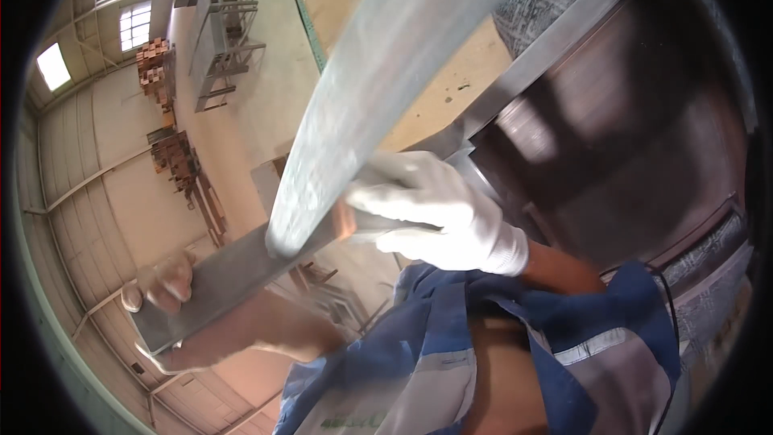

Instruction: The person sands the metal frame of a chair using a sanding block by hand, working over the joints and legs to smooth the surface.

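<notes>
Metal bar (241,270) (flat, grey) sits gripped at both ends. Bare left hand (165,282) clamps its lower end; gloved right hand (439,213) wraps its upper part.

The long flat bar (233,270) crossing the lower left of the frame looks like dull grey metal, matt and smooth. The broad curved strip (378,72) sweeping to the upper centre is pale grey metal with a faintly speckled, matt face. The right hand (439,209) wears a white knitted cloth glove with a ribbed cuff; the left hand (165,282) is bare. The blue jacket (515,354) at the bottom is woven cloth with glossy grey reflective bands. The brown panel (644,129) at right shines, smooth.
</notes>
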Tool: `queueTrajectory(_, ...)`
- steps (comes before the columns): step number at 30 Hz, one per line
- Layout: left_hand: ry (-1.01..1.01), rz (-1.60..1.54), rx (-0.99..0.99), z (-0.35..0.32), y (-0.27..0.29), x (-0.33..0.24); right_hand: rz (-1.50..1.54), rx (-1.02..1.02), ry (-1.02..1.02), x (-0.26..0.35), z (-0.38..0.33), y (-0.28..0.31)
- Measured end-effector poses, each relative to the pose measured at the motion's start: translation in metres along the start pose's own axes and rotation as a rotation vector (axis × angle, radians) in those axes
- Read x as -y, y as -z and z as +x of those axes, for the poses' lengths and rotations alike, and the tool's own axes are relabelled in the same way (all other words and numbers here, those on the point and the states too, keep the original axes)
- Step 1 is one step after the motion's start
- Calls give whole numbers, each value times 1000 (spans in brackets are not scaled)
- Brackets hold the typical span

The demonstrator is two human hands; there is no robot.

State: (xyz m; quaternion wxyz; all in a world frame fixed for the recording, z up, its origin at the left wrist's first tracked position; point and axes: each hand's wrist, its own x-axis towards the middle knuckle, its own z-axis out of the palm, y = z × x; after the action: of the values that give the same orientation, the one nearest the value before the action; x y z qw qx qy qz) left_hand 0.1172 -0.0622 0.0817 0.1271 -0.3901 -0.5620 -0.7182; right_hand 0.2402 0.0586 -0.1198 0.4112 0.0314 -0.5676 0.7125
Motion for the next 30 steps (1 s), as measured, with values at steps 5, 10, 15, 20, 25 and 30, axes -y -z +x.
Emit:
queueTrajectory(5, -18, -30, 3, -6, 0, 0, -91, -142, -533, 1, -27, 14)
queueTrajectory(10, -50, 41, -127, -12, 1, -1, -377, -160, -380, 9, -43, -4)
queueTrajectory(15, -1, -87, 65, -6, 12, -3, -653, -64, -354, -40, -80, 40)
queueTrajectory(20, 19, -177, 77, 1, 26, -4, -530, -232, -476, -63, -102, 38)
queueTrajectory(25, 83, -335, 191, 8, 17, -5, -1108, 126, -166, 6, -34, -21)
queueTrajectory(30, -97, 8, -117, -2, -8, 6, -719, -122, -170, 0, -22, -3)
